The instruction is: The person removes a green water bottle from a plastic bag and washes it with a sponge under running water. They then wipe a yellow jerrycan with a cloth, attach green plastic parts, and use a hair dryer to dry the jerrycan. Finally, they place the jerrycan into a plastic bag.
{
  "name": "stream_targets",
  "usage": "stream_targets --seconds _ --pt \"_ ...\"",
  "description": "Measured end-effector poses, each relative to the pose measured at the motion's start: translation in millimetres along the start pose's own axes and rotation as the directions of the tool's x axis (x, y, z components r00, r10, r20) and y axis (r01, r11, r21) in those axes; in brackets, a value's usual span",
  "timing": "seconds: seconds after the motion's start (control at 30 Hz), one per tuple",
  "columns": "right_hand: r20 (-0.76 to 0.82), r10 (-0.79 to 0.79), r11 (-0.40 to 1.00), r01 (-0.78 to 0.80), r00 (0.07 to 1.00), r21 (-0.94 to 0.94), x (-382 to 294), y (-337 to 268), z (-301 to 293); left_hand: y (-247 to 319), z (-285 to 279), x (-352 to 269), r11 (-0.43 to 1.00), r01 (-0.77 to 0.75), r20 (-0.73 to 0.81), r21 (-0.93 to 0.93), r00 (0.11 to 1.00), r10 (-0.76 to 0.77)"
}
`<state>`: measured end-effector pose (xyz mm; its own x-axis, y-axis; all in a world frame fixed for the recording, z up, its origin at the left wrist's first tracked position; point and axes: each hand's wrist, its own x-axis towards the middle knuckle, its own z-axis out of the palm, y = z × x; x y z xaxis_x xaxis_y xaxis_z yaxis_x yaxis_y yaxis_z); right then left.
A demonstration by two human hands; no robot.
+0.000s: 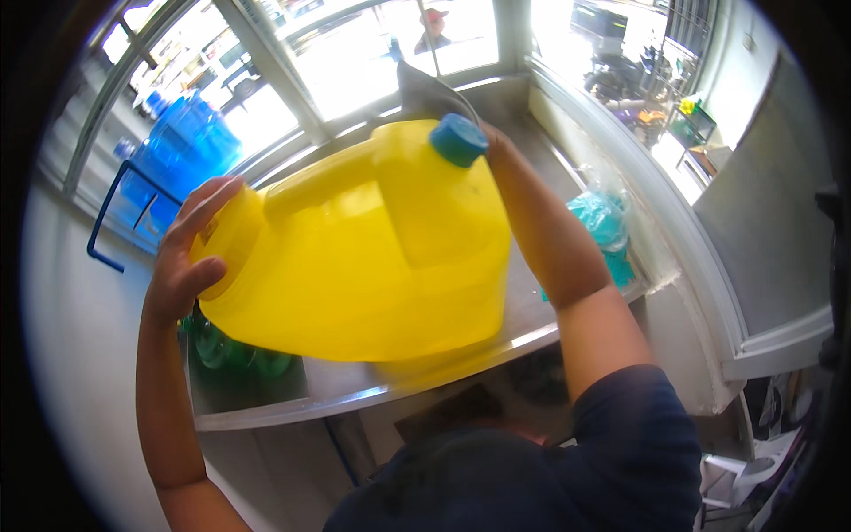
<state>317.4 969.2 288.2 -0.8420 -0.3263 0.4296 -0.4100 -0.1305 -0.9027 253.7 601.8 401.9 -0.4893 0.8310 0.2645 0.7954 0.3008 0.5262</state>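
Observation:
A large yellow plastic jug (346, 266) lies tilted across the view above a metal countertop (332, 379), with a moulded handle along its upper side. A blue-green screw cap (459, 139) sits at its upper right corner. My left hand (189, 246) grips the round left end of the jug, thumb on the near side and fingers over the top. My right hand (490, 136) reaches round the right side and is mostly hidden behind the jug and cap. Beside it rises a grey, pointed sheet-like piece (432, 96), whose kind I cannot tell.
Green bottles (233, 349) stand at the counter's left end. Blue water bottles (189, 143) are at the window by a blue metal bracket (106, 213). A clear bag with teal contents (602, 219) lies by the right ledge (665, 246). Outside, a person (433, 30) and a motorcycle (618, 76) show.

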Motion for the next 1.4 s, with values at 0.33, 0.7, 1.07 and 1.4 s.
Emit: stream_targets --seconds 0.33,0.7,1.07,1.4 --pt "-0.675 -0.058 0.936 -0.194 0.736 -0.293 -170 131 151 -8 2 -5 0.998 -0.039 -0.060 -0.046 0.998 0.036" --pt "-0.109 -0.492 -0.352 -0.312 0.863 -0.883 -44 -71 177 -8 -8 -5 0.995 -0.055 0.048 0.082 0.998 0.052" --pt "-0.291 -0.615 -0.127 -0.456 0.733 -0.881 26 -34 259 -15 -7 -5 0.970 -0.180 0.048 0.164 0.983 0.175" --pt "-0.714 -0.660 0.531 -0.528 0.232 -0.662 73 -19 262 -22 -6 -2 0.948 -0.248 0.077 0.200 0.968 0.237"
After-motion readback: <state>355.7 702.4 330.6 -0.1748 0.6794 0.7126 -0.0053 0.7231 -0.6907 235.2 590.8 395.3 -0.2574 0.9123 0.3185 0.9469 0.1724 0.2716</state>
